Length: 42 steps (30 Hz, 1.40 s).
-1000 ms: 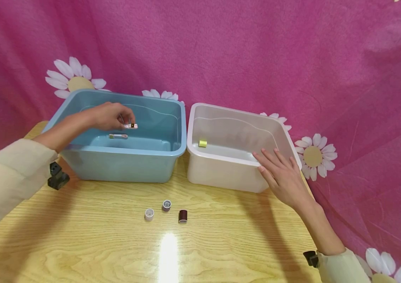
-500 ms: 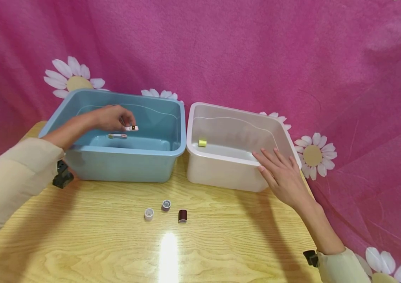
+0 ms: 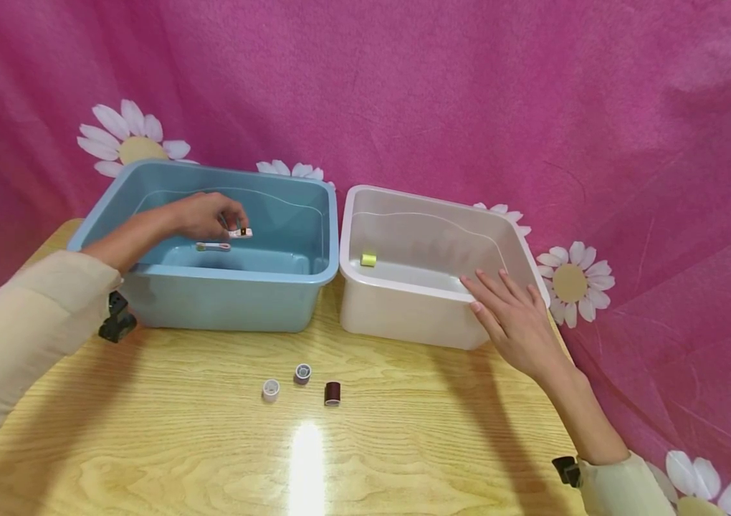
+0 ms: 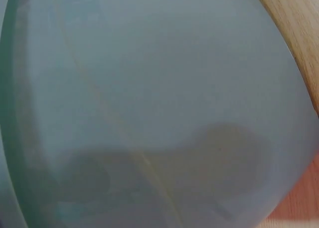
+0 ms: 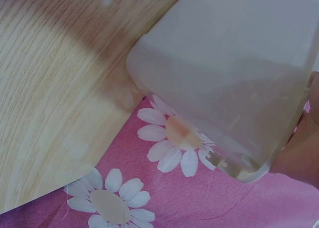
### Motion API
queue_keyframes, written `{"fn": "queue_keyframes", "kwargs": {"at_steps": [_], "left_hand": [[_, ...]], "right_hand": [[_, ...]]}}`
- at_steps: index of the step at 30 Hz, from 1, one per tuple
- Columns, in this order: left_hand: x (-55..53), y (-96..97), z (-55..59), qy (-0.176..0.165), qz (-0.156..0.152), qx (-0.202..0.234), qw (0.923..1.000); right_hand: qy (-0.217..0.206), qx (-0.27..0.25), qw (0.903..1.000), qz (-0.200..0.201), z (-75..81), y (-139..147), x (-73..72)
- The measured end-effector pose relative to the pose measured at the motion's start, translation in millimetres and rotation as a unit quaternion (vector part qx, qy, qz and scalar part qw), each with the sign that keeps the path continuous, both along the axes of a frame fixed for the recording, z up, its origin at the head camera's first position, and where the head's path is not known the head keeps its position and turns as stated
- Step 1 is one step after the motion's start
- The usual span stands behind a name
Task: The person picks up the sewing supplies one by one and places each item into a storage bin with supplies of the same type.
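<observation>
My left hand is inside the blue bin, below the level of its back rim. Between thumb and fingers it pinches a small white strip with a dark band; the exact kind I cannot tell. Beneath the hand lies a slim pale piece with a pinkish loop end. My right hand rests on the front rim of the whitish bin, fingers straight and spread over the edge. A yellow thread spool lies inside that bin. The left wrist view shows the bin's outer wall, with the hand hidden.
In front of the bins, a white spool, a greyish spool and a dark brown thread spool sit on the wooden table. A pink flowered cloth hangs behind and to the right.
My left hand has barely shifted, with the forearm edging slightly rightward and the strip still pinched. The right hand has kept its place on the rim.
</observation>
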<state>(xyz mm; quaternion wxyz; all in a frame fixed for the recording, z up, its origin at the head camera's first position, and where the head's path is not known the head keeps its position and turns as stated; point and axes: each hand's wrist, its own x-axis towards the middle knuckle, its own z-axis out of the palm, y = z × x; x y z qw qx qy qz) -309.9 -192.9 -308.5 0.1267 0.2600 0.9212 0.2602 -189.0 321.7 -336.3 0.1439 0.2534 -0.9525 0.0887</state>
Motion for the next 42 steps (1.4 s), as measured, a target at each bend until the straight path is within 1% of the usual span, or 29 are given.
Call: {"fn": "queue_keyframes", "kwargs": {"at_steps": [10,17,27,32,42], "left_hand": [[-3.7,3.5,-4.4,-0.004,0.004,-0.006,1.0000],[-5.8,2.5,-6.6,-0.006,0.001,-0.007,1.0000],[-7.0,4.4,-8.8,0.001,-0.004,-0.018,0.9998],[-7.4,4.8,-9.7,0.003,0.000,-0.021,0.9998],[-7.5,3.9,-11.8,-0.005,0.005,-0.017,0.9998]], "right_hand": [[0.001,0.001,1.0000,0.001,-0.1,0,0.1],[0.000,0.001,1.0000,-0.001,-0.1,-1,-0.6],[0.002,0.007,1.0000,-0.002,-0.4,0,-0.8],[0.003,0.006,1.0000,-0.002,-0.9,0,-0.9],[0.007,0.007,1.0000,0.000,-1.0,0,-0.8]]}}
